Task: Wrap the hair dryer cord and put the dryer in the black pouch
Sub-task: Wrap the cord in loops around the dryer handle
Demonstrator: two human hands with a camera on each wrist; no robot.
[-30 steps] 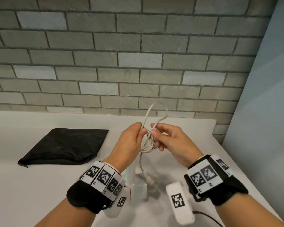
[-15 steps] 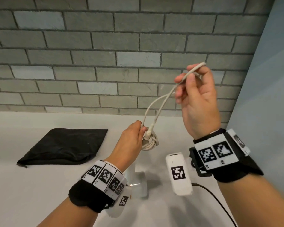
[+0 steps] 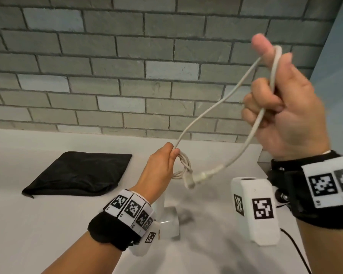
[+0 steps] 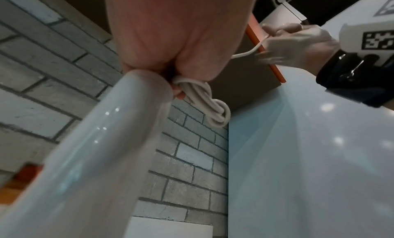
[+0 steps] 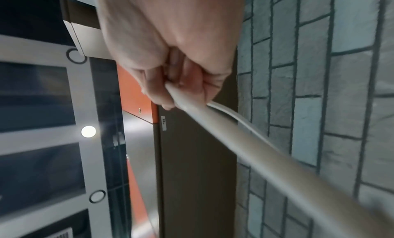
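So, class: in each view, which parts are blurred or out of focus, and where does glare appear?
Head view: the right hand is soft with blur, the black pouch sharp. Left wrist view: the dryer handle is unfocused, with glare spots. Right wrist view: the cord smears near the lens.

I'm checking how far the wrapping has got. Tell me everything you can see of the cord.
The cord is off-white, smooth and rubbery-looking. Part is wound into a small bundle of loops gripped by the left hand. From there a long doubled strand rises to the raised right hand, which grips it, bends over a finger, and hangs back down to a free-hanging plug end.
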